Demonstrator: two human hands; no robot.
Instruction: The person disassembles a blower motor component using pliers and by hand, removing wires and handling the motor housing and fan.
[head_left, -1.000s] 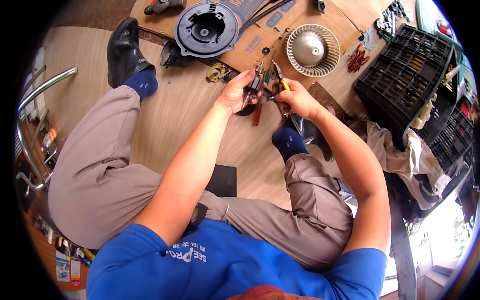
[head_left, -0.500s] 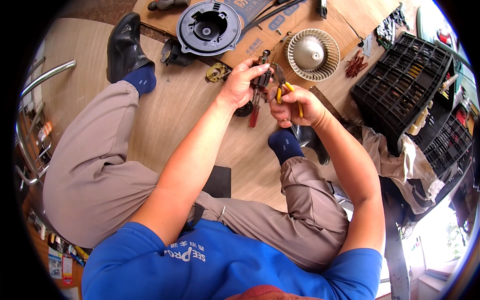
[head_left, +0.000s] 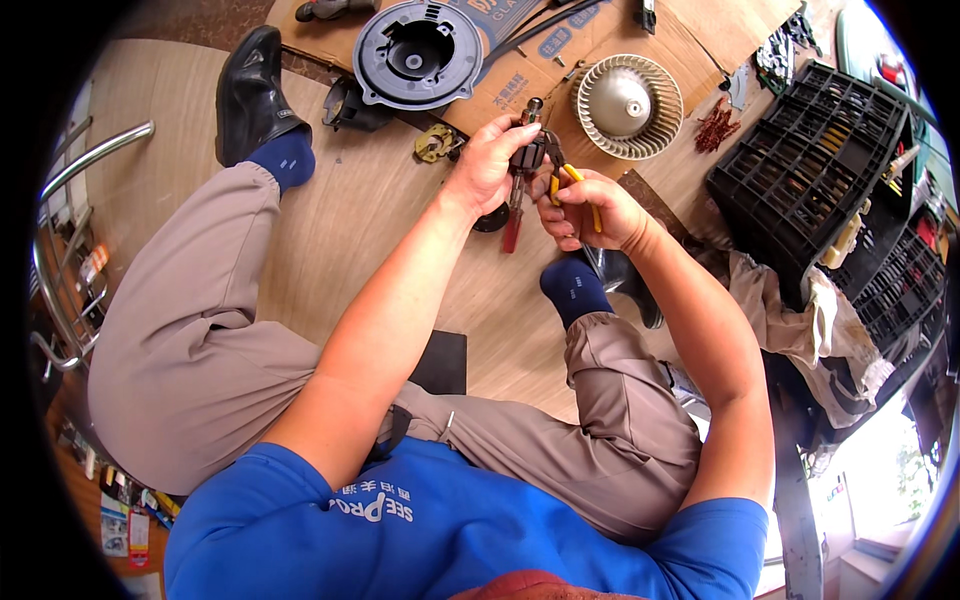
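A: Who is pictured, and what does the left hand (head_left: 485,172) hold?

B: A person in a blue short-sleeved shirt (head_left: 470,520) sits on a pale wood-patterned floor (head_left: 360,215). The left hand grips a small dark block-shaped part (head_left: 529,154) between thumb and fingers.

A: And the right hand (head_left: 592,208)?

B: Its fingers curl around a pair of yellow-handled pliers with a dark metal head (head_left: 556,153).

A: Where does the part lie between the two?

B: At the left hand's fingertips, with the pliers' jaws close by its right side; contact is too small to confirm.

A: What surrounds them?

B: A slim red handle (head_left: 511,232) shows just below the part; whether held or lying loose, one cannot tell. Beyond the hands, a silver finned fan wheel (head_left: 628,107) and a round dark-grey plastic housing (head_left: 414,62) rest on brown cardboard (head_left: 690,60). A black slatted grille panel (head_left: 808,150) stands at right.
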